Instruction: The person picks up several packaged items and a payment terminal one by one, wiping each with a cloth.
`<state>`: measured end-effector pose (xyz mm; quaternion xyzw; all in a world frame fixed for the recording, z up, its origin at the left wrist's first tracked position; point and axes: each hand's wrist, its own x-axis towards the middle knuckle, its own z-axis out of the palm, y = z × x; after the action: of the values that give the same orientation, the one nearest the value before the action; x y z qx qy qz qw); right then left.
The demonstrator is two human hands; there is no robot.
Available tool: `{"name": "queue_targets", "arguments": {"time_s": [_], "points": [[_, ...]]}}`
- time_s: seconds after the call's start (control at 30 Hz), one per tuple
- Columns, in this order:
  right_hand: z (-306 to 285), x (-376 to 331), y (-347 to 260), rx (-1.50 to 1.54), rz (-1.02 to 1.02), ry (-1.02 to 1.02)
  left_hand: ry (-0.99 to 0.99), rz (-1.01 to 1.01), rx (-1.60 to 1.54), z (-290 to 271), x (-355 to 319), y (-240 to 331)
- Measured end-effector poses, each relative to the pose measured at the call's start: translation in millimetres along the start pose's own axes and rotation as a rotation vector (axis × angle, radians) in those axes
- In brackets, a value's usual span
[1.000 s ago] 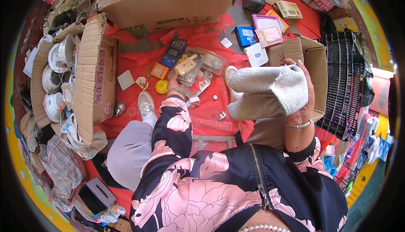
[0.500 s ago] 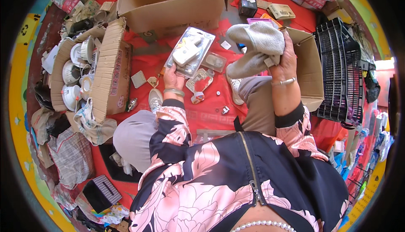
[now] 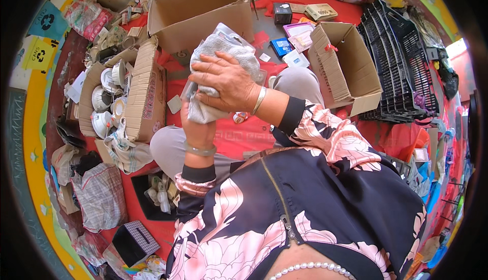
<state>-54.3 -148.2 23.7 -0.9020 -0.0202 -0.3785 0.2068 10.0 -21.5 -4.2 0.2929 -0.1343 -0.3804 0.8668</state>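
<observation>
Raised since half a second ago, the shiny silver rectangular tray [image 3: 231, 38] now sits mid-frame, mostly under a grey terry cloth [image 3: 223, 61]. Right hand [image 3: 226, 81] presses the cloth on it; left hand [image 3: 195, 112], at 7 o'clock, grips from beneath. Wiping looks underway, unfinished; open brown cardboard box [image 3: 203, 15] lies at 12 o'clock.

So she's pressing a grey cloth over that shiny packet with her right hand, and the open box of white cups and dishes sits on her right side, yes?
Not quite: the box of white cups and dishes sits on her left. The head view shows it. Her right hand does press the grey cloth over the shiny packet.

left hand [image 3: 195, 120] mostly behind cloth [image 3: 223, 56]
</observation>
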Motion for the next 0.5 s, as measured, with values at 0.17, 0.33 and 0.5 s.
{"name": "queue_targets", "arguments": {"time_s": [0.17, 0.33, 0.5], "points": [[-6, -7, 9, 0.044, -0.06, 0.122, -0.067, 0.123, 0.243, 7, -30, 23], [-18, -28, 94, 0.017, 0.347, 0.194, 0.007, 0.161, 0.244, -9, -44, 41], [-68, 26, 41, 0.438, 0.343, 0.411, 0.007, 0.182, 0.468, -1, -49, 47]]}}
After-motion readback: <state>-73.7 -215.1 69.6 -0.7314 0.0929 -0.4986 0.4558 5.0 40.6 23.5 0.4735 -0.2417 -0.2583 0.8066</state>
